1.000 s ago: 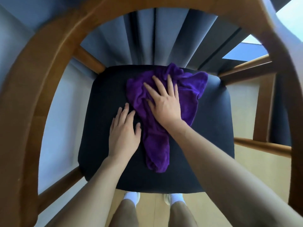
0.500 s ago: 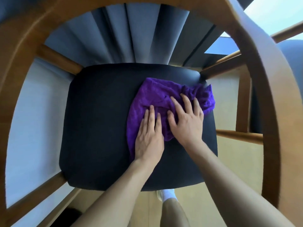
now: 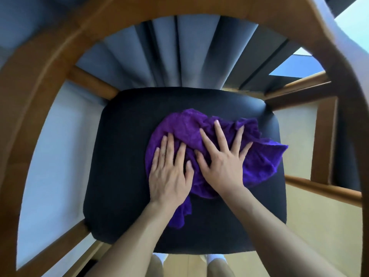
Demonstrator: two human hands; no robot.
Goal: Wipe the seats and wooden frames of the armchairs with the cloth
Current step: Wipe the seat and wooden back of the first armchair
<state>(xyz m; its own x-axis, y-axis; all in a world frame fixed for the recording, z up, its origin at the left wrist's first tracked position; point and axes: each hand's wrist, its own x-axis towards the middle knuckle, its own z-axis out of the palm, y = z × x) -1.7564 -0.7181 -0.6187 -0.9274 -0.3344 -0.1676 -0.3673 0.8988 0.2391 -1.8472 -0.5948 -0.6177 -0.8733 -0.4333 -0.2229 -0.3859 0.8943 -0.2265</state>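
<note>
One cloth, one armchair seat and two hands are in view. The cloth is deep purple, plush like a towel, crumpled into folds and ridges. It lies on the right half of the black seat, near the middle. Its long axis runs on a slant: a narrow tail points toward the seat's near edge between the wrists, and the broad bunched end reaches toward the far right, where one corner sticks out close to the seat's right edge.

The left hand presses flat on the cloth's left part, its fingers straight and only slightly parted. The right hand presses flat just beside it, fingers straight and splayed wide over the folds. Neither hand grips or pinches the fabric; the thumbs lie close together.

The wooden frame curves round the seat in one warm-brown arc. Grey pleated curtain hangs beyond it. Two white socks show on the pale floor below the near edge.
</note>
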